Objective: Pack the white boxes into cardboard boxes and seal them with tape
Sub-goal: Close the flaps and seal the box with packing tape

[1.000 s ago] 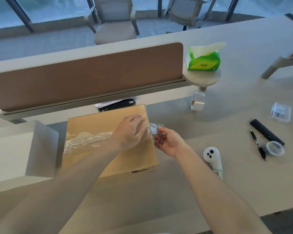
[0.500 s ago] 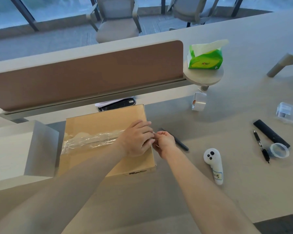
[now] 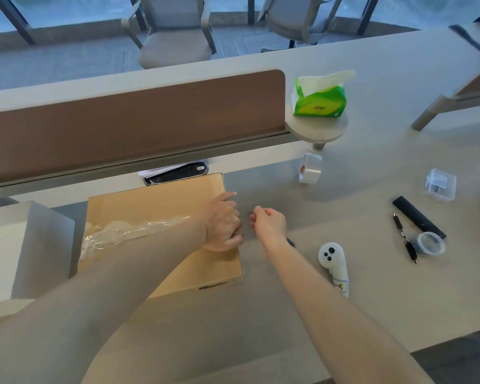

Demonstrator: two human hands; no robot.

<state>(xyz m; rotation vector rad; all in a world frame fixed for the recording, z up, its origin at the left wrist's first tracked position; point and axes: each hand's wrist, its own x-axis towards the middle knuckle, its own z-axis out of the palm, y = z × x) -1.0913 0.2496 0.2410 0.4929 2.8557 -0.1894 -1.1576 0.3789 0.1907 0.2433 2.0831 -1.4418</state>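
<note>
A closed cardboard box point(image 3: 161, 212) lies flat on the desk in front of me. A wrinkled strip of clear tape point(image 3: 117, 234) runs across its top from the left edge toward the right edge. My left hand point(image 3: 222, 223) presses down on the tape at the box's right edge, fingers bent over that edge. My right hand point(image 3: 269, 223) hovers just right of the box, apart from the left hand, with fingers curled and thumb near forefinger; nothing shows plainly between them. The tape roll point(image 3: 310, 169) stands on its edge farther back right.
A large white box point(image 3: 17, 245) sits against the cardboard box's left side. A brown divider point(image 3: 122, 123) and a black device point(image 3: 178, 174) lie behind. To the right are a white controller point(image 3: 333, 266), pens point(image 3: 403, 236), a black bar point(image 3: 419, 217), a small clear cup point(image 3: 430, 243) and a green tissue pack point(image 3: 320, 102).
My right hand held the tape's loose end, met my left hand at the box's right edge, then drew away to the right. My left hand stayed on the tape.
</note>
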